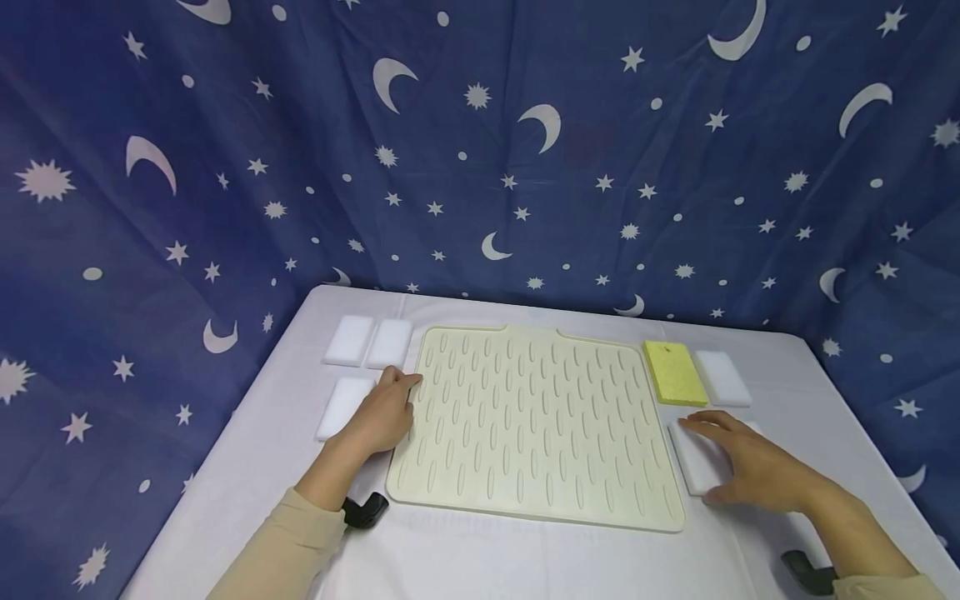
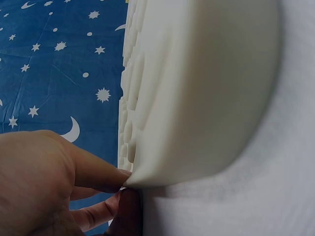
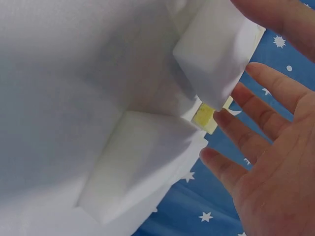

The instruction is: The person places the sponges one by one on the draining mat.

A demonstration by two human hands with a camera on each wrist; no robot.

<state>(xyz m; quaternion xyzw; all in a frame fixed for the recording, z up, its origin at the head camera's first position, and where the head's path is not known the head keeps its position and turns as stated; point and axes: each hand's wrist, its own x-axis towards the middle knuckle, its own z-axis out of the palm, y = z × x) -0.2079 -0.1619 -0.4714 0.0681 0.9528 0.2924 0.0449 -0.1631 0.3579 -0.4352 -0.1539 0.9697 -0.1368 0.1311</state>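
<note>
A cream drying mat (image 1: pixel 525 425) with rows of raised oval ridges lies flat in the middle of the table. At its left edge my left hand (image 1: pixel 386 412) pinches the rim, thumb and finger meeting at the edge in the left wrist view. My right hand (image 1: pixel 757 467) hovers over the front right, fingers spread and nearly straight. Its fingertips and thumb span a white sponge (image 1: pixel 701 458) beside the mat's right edge, fingertips right at its side. Below the palm, the right wrist view also shows another white sponge (image 3: pixel 142 157).
Behind the right hand lie a yellow sponge (image 1: pixel 675 373) and a white sponge beside it (image 1: pixel 723 379). Several white sponges (image 1: pixel 350 340) sit left of the mat, one partly behind my left hand. A blue curtain (image 1: pixel 480 150) with moons and stars hangs behind the white-covered table (image 1: pixel 480 558).
</note>
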